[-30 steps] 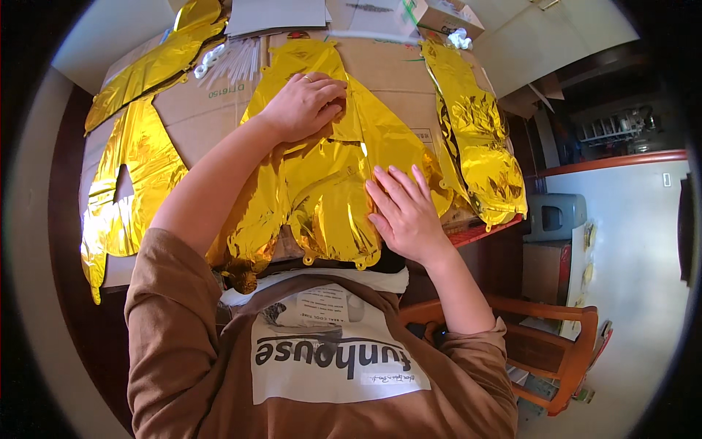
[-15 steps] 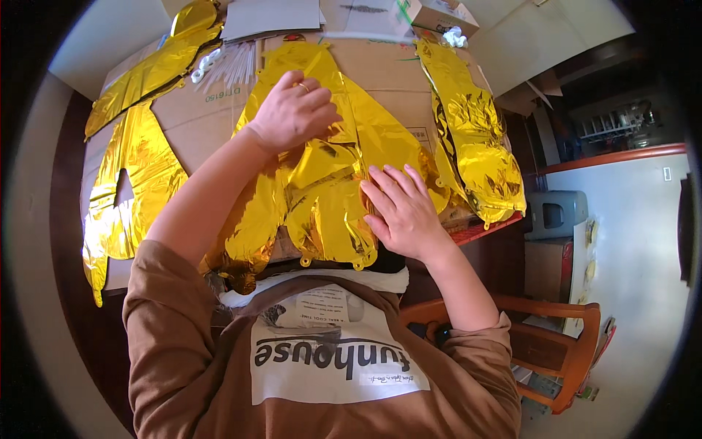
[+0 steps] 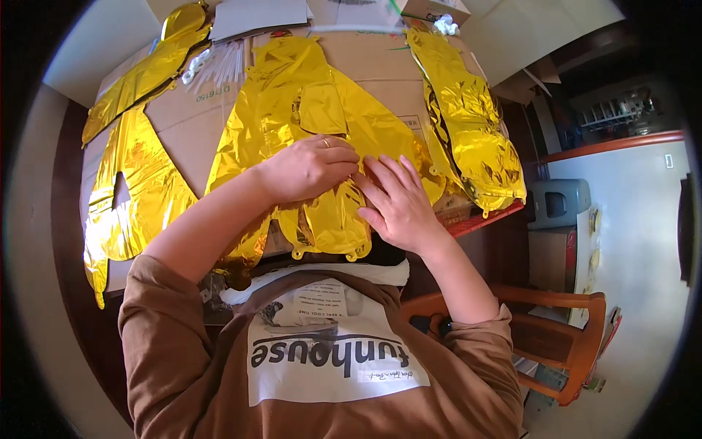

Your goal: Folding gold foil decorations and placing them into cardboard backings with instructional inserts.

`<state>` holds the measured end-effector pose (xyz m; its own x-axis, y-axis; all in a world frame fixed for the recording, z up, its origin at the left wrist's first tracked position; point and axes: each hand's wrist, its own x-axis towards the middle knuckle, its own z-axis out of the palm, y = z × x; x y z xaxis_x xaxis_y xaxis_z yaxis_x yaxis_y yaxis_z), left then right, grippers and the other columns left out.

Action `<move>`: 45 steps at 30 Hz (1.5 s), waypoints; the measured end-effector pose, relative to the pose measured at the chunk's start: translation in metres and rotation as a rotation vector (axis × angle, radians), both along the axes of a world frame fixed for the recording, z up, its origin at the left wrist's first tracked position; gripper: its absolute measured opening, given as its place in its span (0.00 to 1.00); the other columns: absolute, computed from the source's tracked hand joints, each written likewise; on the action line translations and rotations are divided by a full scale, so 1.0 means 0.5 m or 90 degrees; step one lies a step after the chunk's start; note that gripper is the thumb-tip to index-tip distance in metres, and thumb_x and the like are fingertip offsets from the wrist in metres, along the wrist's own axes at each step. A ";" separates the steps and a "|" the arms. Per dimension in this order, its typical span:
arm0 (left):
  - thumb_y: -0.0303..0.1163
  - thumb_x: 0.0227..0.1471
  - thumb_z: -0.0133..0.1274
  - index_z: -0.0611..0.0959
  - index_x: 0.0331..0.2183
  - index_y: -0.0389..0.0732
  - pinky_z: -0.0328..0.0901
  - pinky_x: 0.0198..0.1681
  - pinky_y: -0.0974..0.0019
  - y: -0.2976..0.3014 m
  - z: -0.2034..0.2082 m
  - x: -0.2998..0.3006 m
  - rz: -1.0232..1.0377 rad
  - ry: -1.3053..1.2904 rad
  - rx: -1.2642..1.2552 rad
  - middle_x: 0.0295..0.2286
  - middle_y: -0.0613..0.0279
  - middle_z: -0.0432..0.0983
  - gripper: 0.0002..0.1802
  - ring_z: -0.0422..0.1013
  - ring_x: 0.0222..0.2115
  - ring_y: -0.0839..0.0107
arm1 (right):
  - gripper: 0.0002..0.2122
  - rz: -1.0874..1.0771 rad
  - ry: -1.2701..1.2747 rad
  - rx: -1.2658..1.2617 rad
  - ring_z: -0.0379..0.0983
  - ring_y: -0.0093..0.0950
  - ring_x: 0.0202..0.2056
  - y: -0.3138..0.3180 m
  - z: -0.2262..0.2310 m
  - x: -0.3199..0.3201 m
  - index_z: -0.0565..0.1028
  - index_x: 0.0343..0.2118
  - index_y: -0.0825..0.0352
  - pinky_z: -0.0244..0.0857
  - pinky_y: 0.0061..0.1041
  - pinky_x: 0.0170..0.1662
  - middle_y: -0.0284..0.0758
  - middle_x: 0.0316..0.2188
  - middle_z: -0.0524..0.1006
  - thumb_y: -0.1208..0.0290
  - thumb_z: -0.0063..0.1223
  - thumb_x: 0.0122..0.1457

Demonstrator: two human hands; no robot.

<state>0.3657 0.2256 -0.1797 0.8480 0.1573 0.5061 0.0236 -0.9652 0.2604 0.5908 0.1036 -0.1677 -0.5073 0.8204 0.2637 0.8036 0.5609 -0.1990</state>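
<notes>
A flat, shiny gold foil balloon [image 3: 270,110] lies in front of me, its lower part folded and crumpled close to my body. My left hand [image 3: 311,168] is low over its middle, fingers curled together; whatever is between the fingertips is hidden. Just right of it, almost touching, my right hand [image 3: 398,205] rests on the foil with fingers stretched out and slightly spread. Another flat gold foil balloon [image 3: 468,110] lies to the right. At the left are a letter-shaped gold balloon [image 3: 146,175] and a long gold balloon [image 3: 139,73].
Brown cardboard [image 3: 183,117] covers the table. At its far side are thin clear straws [image 3: 223,66], white rolls [image 3: 195,66], grey-white sheets [image 3: 259,16], a small box [image 3: 435,9] and crumpled white tissue [image 3: 445,25]. A wooden chair [image 3: 548,340] stands at my right.
My left hand has come down toward me from the upper part of the middle balloon to beside my right hand. The right hand has barely moved.
</notes>
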 end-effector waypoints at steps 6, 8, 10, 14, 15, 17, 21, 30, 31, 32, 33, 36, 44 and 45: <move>0.23 0.43 0.59 0.84 0.38 0.33 0.70 0.51 0.57 -0.003 -0.010 -0.002 -0.002 -0.012 -0.024 0.43 0.52 0.78 0.15 0.75 0.46 0.55 | 0.26 0.020 0.044 -0.034 0.57 0.46 0.63 -0.064 -0.012 0.022 0.71 0.57 0.61 0.46 0.53 0.66 0.43 0.64 0.62 0.65 0.58 0.54; 0.24 0.43 0.59 0.84 0.37 0.33 0.70 0.50 0.57 -0.003 -0.011 -0.004 -0.006 -0.017 -0.017 0.43 0.53 0.78 0.15 0.75 0.46 0.55 | 0.27 0.040 0.052 -0.024 0.58 0.45 0.63 -0.090 -0.020 0.030 0.71 0.58 0.60 0.46 0.52 0.66 0.42 0.64 0.62 0.67 0.58 0.53; 0.23 0.43 0.59 0.84 0.37 0.34 0.71 0.50 0.58 -0.002 -0.008 -0.004 -0.008 -0.020 -0.012 0.43 0.53 0.78 0.14 0.75 0.46 0.56 | 0.29 0.048 0.042 0.004 0.59 0.43 0.63 -0.101 -0.028 0.041 0.71 0.59 0.58 0.47 0.52 0.66 0.41 0.63 0.64 0.69 0.60 0.51; 0.23 0.44 0.60 0.84 0.37 0.34 0.71 0.50 0.58 -0.002 -0.014 -0.001 -0.008 -0.017 -0.014 0.43 0.53 0.79 0.14 0.75 0.46 0.56 | 0.27 0.021 0.056 0.103 0.64 0.40 0.60 -0.084 -0.052 0.033 0.72 0.57 0.59 0.49 0.50 0.66 0.39 0.59 0.69 0.69 0.61 0.51; 0.23 0.45 0.61 0.84 0.37 0.34 0.71 0.50 0.58 -0.001 -0.014 -0.002 -0.007 -0.014 -0.016 0.43 0.53 0.79 0.13 0.75 0.46 0.56 | 0.24 0.032 0.044 0.141 0.65 0.39 0.59 -0.072 -0.057 0.029 0.73 0.55 0.60 0.50 0.49 0.66 0.38 0.57 0.71 0.69 0.60 0.52; 0.23 0.45 0.61 0.84 0.37 0.34 0.71 0.50 0.58 -0.002 -0.015 -0.002 -0.005 -0.016 -0.024 0.43 0.53 0.79 0.13 0.75 0.46 0.56 | 0.19 0.052 0.026 0.193 0.68 0.37 0.57 -0.068 -0.062 0.025 0.76 0.51 0.62 0.52 0.47 0.65 0.36 0.54 0.74 0.69 0.59 0.54; 0.23 0.46 0.61 0.84 0.38 0.33 0.71 0.49 0.57 0.001 -0.007 -0.003 -0.020 -0.013 -0.034 0.43 0.52 0.79 0.13 0.75 0.46 0.55 | 0.10 0.086 0.022 0.233 0.73 0.33 0.52 -0.084 -0.053 0.014 0.82 0.41 0.64 0.59 0.43 0.62 0.34 0.47 0.79 0.69 0.53 0.59; 0.23 0.47 0.61 0.84 0.39 0.33 0.71 0.50 0.57 0.000 -0.014 -0.007 -0.020 -0.017 -0.057 0.43 0.51 0.78 0.14 0.75 0.47 0.54 | 0.11 0.133 0.034 0.216 0.73 0.31 0.50 -0.097 -0.050 0.023 0.81 0.42 0.65 0.63 0.39 0.60 0.35 0.46 0.79 0.71 0.51 0.60; 0.23 0.47 0.61 0.84 0.39 0.33 0.71 0.49 0.57 0.001 -0.012 -0.006 -0.022 -0.022 -0.057 0.43 0.52 0.78 0.14 0.75 0.46 0.54 | 0.11 0.132 0.039 0.216 0.73 0.31 0.50 -0.094 -0.050 0.023 0.81 0.43 0.66 0.63 0.39 0.60 0.35 0.46 0.79 0.71 0.51 0.60; 0.24 0.46 0.61 0.84 0.39 0.33 0.71 0.49 0.57 0.001 -0.012 -0.004 -0.025 -0.026 -0.056 0.43 0.52 0.79 0.14 0.75 0.46 0.54 | 0.11 0.131 0.044 0.216 0.73 0.31 0.50 -0.090 -0.050 0.022 0.81 0.43 0.66 0.63 0.39 0.59 0.36 0.47 0.78 0.71 0.51 0.60; 0.24 0.46 0.61 0.84 0.39 0.33 0.71 0.49 0.57 0.001 -0.013 -0.002 -0.026 -0.031 -0.056 0.42 0.52 0.79 0.14 0.76 0.45 0.54 | 0.12 0.131 0.049 0.216 0.73 0.31 0.49 -0.087 -0.049 0.021 0.81 0.43 0.66 0.63 0.38 0.59 0.36 0.47 0.78 0.71 0.51 0.60; 0.24 0.46 0.62 0.84 0.39 0.33 0.71 0.48 0.57 0.002 -0.014 -0.003 -0.014 -0.036 -0.052 0.42 0.53 0.79 0.14 0.76 0.44 0.55 | 0.13 0.101 0.042 0.228 0.73 0.32 0.49 -0.069 -0.034 0.006 0.80 0.45 0.66 0.63 0.38 0.58 0.37 0.47 0.78 0.71 0.51 0.60; 0.24 0.47 0.62 0.83 0.38 0.37 0.71 0.48 0.57 -0.003 -0.004 -0.009 -0.004 -0.046 -0.099 0.44 0.56 0.79 0.12 0.75 0.46 0.56 | 0.13 0.149 0.030 0.171 0.73 0.33 0.49 -0.069 -0.023 0.012 0.81 0.44 0.67 0.63 0.40 0.58 0.37 0.46 0.78 0.72 0.51 0.57; 0.23 0.47 0.63 0.83 0.38 0.37 0.71 0.48 0.56 -0.003 -0.001 -0.014 0.014 -0.080 -0.099 0.44 0.56 0.79 0.13 0.75 0.46 0.56 | 0.13 0.150 0.032 0.167 0.73 0.33 0.49 -0.067 -0.022 0.012 0.81 0.44 0.67 0.63 0.40 0.57 0.37 0.46 0.78 0.72 0.52 0.56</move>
